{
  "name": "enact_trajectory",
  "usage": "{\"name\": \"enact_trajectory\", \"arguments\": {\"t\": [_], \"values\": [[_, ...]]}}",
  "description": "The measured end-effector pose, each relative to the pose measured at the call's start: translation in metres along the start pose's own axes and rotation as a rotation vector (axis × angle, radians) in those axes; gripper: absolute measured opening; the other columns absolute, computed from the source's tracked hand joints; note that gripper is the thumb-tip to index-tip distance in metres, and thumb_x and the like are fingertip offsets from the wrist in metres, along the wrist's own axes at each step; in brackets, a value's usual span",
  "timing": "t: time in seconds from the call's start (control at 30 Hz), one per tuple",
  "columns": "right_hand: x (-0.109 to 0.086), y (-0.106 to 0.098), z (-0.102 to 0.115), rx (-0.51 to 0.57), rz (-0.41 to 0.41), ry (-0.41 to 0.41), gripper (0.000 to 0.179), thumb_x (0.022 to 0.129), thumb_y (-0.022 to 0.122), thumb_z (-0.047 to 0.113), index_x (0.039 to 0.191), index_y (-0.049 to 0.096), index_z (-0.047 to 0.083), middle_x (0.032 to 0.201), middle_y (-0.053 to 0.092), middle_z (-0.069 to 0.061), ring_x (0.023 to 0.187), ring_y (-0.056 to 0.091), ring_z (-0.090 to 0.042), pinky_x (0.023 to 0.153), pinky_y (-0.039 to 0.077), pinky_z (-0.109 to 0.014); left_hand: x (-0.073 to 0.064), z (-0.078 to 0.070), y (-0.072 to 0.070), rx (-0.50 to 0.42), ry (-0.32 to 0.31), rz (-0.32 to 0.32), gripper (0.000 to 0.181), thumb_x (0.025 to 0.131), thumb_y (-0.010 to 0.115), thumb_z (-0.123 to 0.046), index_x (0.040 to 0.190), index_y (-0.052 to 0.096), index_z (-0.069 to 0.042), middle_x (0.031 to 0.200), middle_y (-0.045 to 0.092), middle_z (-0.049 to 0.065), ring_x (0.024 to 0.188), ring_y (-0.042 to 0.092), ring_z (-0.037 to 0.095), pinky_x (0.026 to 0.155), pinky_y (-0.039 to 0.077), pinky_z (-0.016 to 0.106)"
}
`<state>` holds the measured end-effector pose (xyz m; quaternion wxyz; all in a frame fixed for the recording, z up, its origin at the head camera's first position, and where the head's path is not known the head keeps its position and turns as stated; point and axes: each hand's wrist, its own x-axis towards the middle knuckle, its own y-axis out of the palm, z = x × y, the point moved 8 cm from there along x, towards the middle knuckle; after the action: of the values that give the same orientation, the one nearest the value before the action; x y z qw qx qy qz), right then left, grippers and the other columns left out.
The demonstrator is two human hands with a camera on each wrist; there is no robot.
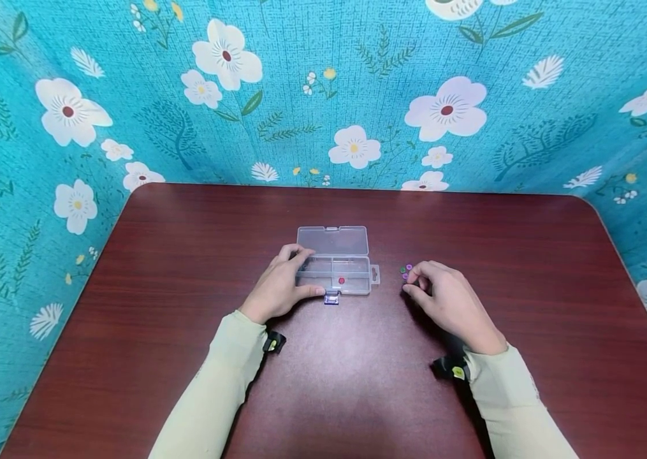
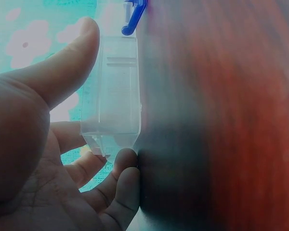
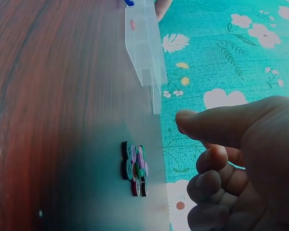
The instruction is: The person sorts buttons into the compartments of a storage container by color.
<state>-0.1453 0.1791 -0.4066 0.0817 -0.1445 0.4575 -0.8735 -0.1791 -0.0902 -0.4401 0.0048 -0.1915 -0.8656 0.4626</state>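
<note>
A clear plastic compartment box [image 1: 352,285] lies on the table with its lid [image 1: 331,241] folded back. My left hand [image 1: 280,284] holds the box at its left end, thumb along the front wall and fingers at the back. A red button [image 1: 341,280] sits in a front compartment. At the front edge hangs a blue latch [image 1: 331,298]. Right of the box, my right hand [image 1: 443,296] hovers by a small cluster of buttons [image 3: 136,168], purple and green among them. Its fingers are loosely bent, thumb apart, with nothing seen between them.
The dark red-brown table [image 1: 185,229] has a glossy top and rounded far corners. A turquoise flowered cloth [image 1: 300,95] hangs behind it and at the sides. From the right end of the box sticks out a clear hanging tab [image 1: 375,275].
</note>
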Motion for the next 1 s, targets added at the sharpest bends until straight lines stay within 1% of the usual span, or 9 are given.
{"name": "enact_trajectory", "arguments": {"t": [0.23,0.43,0.7,1.0], "values": [[0.004,0.004,0.006,0.007,0.011,-0.004,0.015,0.088,0.076,0.01,0.086,0.065,0.019,0.077,0.051,0.006,0.065,0.045,-0.009,0.06,0.037,-0.028,-0.001,-0.001,-0.001,0.002,0.001,0.0,0.079,0.088,0.077,-0.044,0.152,0.044,-0.012,0.152,0.036,0.01,0.134,0.042,0.032,0.107,0.04,0.047],[0.008,0.009,0.011,0.015,0.005,-0.02,0.016,0.087,0.077,0.009,0.084,0.064,0.019,0.075,0.049,0.006,0.065,0.046,-0.009,0.06,0.037,-0.028,0.0,-0.001,0.0,0.002,0.0,0.0,0.078,0.088,0.076,-0.045,0.152,0.044,-0.014,0.151,0.036,0.009,0.134,0.042,0.031,0.107,0.04,0.047],[0.013,0.014,0.02,0.032,0.026,-0.018,0.017,0.087,0.077,0.011,0.084,0.063,0.019,0.076,0.048,0.005,0.066,0.046,-0.011,0.061,0.038,-0.029,0.0,-0.002,0.0,-0.001,0.01,-0.005,0.078,0.088,0.078,-0.043,0.152,0.045,-0.012,0.151,0.036,0.01,0.134,0.043,0.032,0.107,0.04,0.047],[0.018,0.019,0.029,0.039,0.024,-0.039,0.016,0.086,0.078,0.011,0.083,0.064,0.019,0.075,0.049,0.006,0.066,0.046,-0.01,0.061,0.038,-0.029,0.0,-0.001,0.0,-0.005,0.004,-0.002,0.078,0.088,0.077,-0.044,0.152,0.045,-0.013,0.151,0.036,0.009,0.135,0.042,0.032,0.107,0.04,0.048]]}}
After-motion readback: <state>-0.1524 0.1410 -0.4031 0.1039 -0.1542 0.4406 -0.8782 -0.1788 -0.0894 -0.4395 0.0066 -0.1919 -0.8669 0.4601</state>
